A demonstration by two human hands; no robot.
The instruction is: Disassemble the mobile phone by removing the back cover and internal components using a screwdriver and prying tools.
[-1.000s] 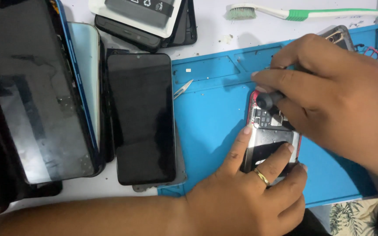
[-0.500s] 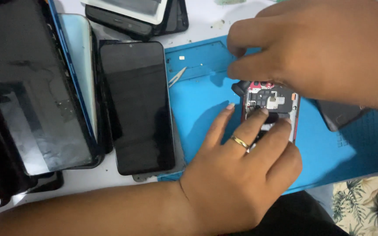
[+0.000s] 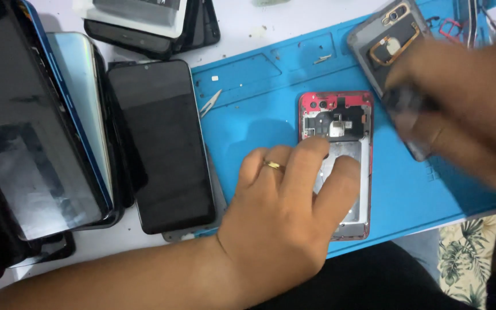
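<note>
An opened red-framed phone (image 3: pixel 335 116) lies back-up on a blue work mat (image 3: pixel 259 97), its inner parts showing at the top end. My left hand (image 3: pixel 282 218), with a gold ring (image 3: pixel 272 165) on one finger, presses its fingers flat on the phone's lower half and holds it down. My right hand (image 3: pixel 466 109) is blurred at the right, off the phone, closed around a dark tool handle (image 3: pixel 404 101). Under that hand lies a grey back cover (image 3: pixel 383 34) with a camera hole.
A black phone (image 3: pixel 162 143) lies face-up left of the mat. Several large dark screens (image 3: pixel 30 143) are stacked at the far left. More phones (image 3: pixel 144 23) sit at the top. A small metal blade (image 3: pixel 209 103) rests on the mat's left edge.
My right hand has lifted off the top of the phone and swung right with the dark tool. The phone's upper end is now uncovered. My left hand stays on the phone.
</note>
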